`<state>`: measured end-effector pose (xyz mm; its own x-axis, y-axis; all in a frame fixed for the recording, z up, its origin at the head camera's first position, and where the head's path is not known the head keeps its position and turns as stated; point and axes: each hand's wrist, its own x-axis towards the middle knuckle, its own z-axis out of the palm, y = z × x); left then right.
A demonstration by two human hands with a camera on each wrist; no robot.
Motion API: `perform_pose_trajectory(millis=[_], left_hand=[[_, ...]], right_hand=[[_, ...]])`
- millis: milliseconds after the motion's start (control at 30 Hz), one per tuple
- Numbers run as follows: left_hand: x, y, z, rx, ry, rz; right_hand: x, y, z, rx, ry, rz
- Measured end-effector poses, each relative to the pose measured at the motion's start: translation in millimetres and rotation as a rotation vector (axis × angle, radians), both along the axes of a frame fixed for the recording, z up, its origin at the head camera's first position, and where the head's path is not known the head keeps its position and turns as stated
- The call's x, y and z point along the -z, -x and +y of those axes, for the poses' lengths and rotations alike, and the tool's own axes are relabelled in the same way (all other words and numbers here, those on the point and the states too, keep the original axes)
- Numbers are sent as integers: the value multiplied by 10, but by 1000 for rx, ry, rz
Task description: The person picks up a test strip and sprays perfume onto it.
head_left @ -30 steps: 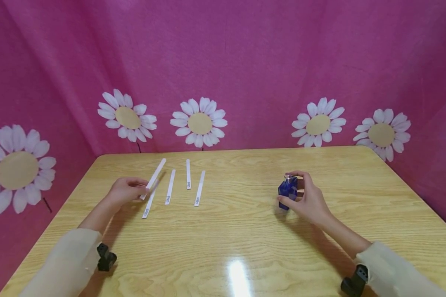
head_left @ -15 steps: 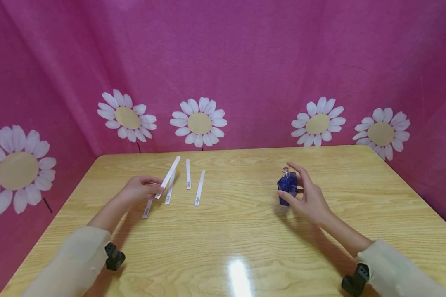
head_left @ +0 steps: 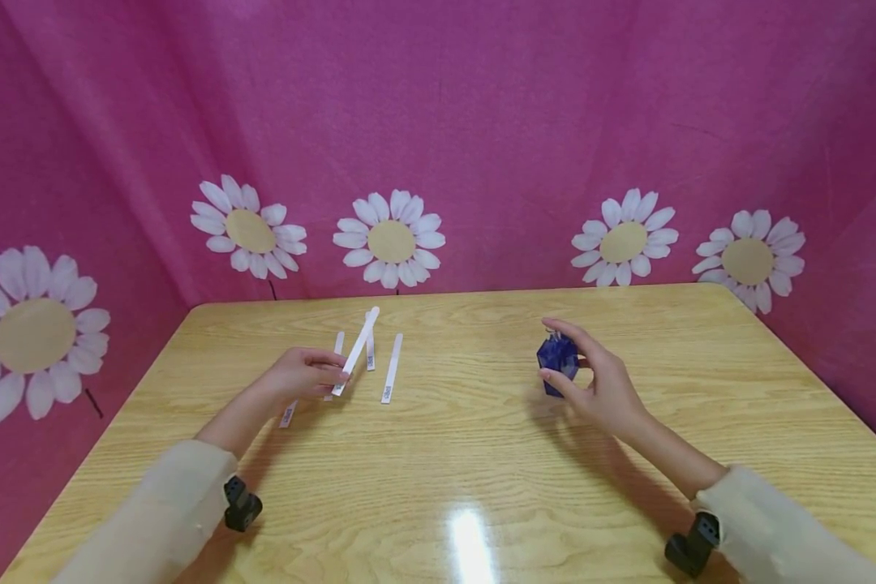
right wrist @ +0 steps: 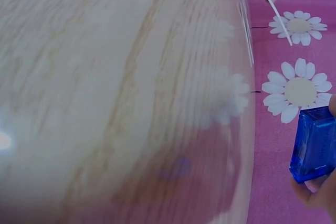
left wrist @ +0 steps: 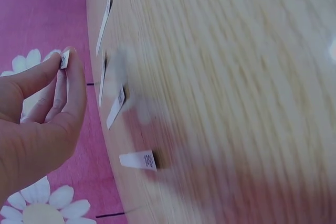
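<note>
My left hand (head_left: 301, 375) pinches a white paper test strip (head_left: 359, 347) by its printed end, raised over the table and slanting up to the right. In the left wrist view that strip's end (left wrist: 64, 60) shows between thumb and fingertips. Below it, several matching strips (head_left: 392, 369) lie on the wood, two of them partly covered by the hand and held strip in the head view. At the right, my right hand (head_left: 607, 388) grips a blue glass perfume bottle (head_left: 557, 355) between thumb and fingers, tilted and held above the table; the right wrist view shows its base (right wrist: 317, 114).
The light wooden table (head_left: 474, 454) has a glossy top with a bright glare spot near its front. Behind it hangs a pink cloth (head_left: 482, 146) printed with white daisies, close along the far and left edges. Black wrist cameras (head_left: 242, 504) sit on both sleeves.
My left hand has carried the held strip rightward across the lying strips. The perfume bottle in my right hand has been raised slightly, shifted a little left and tilted differently.
</note>
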<state>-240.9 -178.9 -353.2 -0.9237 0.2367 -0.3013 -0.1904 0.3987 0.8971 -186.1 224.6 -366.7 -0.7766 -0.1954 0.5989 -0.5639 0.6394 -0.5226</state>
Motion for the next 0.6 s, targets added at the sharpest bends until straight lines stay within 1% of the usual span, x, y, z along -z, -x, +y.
perform_pose_trajectory(millis=[67,167,367,600], left_hand=[[-1,-5,26,14,18,7],[2,-7,80,17,36,6],[10,-37,171,50,-14,2],[10,-69,253,86,12,22]], right_hand=[[-13,8,-8,0,1,15],[-27,18,-25,-4,3,25],[-47,41,-93,-24,6,35],[-71,65,-171,-37,-5,31]])
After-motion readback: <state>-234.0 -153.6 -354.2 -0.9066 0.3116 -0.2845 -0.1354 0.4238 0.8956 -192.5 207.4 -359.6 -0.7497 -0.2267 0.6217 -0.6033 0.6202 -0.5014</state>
